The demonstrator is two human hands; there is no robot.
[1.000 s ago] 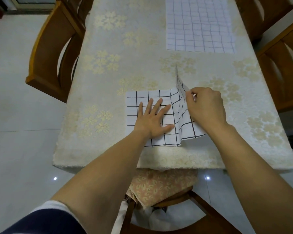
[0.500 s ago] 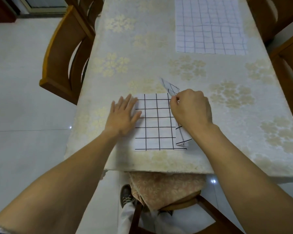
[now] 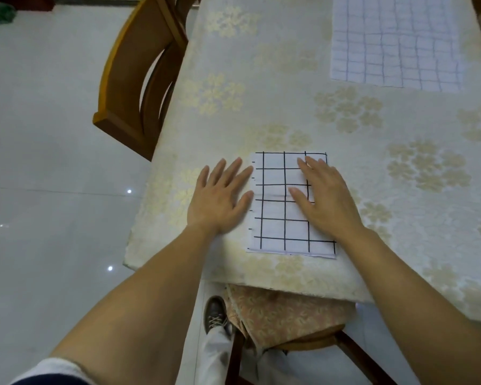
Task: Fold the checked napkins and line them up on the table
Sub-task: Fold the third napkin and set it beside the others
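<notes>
the surface (image 3: pixel 261 112), under a pale cloth with gold flowers, fills the middle and right of the frame. a wooden chair (image 3: pixel 139 79) stands at its left side, in the upper left.

the far napkin (image 3: pixel 395 43) lies spread out and unfolded at the upper right, well apart from the hands. the near napkin (image 3: pixel 275 229), white with bold black checks, sits close to the surface's near edge, just right of centre. a second ago its right flap stood upright, pinched by the right hand. now that flap lies flat over the rest, and the napkin is a narrower upright rectangle.

the left hand (image 3: pixel 220 201) had been pressing on the napkin. it has slid off to the left and now rests on the cloth, with the fingers (image 3: pixel 242 173) straight, a little spread, and the tips touching the napkin's left edge. the right hand (image 3: pixel 328 201) has let go of its pinch and lies flat on the napkin's right half, fingers straight and close together, holding nothing.

this fold looks laid down, and the right hand seems to be pressing it flat. whether another fold is meant cannot be told. the far napkin is not yet folded, so lining them up is still some way off.
</notes>
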